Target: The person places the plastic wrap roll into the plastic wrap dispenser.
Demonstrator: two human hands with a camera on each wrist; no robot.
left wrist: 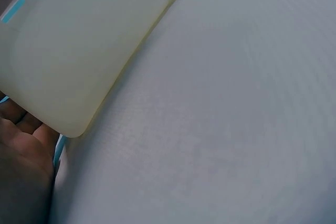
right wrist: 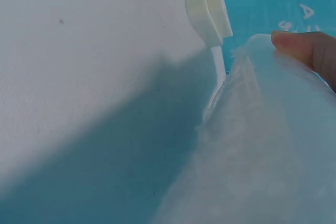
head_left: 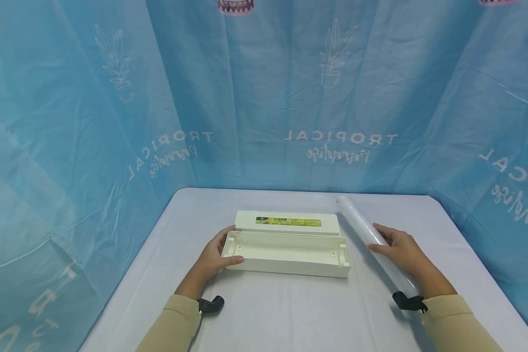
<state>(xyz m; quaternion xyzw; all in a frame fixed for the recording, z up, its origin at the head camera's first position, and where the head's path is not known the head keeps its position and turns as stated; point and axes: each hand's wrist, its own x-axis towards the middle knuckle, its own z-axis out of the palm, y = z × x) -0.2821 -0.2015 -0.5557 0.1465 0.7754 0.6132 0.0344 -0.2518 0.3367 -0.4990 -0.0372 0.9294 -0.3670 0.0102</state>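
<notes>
Your left hand (head_left: 213, 254) grips the left end of a long, cream, rectangular box (head_left: 290, 266), open-topped, lying crosswise before you. Your right hand (head_left: 398, 247) holds a long, whitish, translucent film-wrapped roll (head_left: 362, 223), slanting from far left to near right, just beyond the box's right end, apart from it.
</notes>
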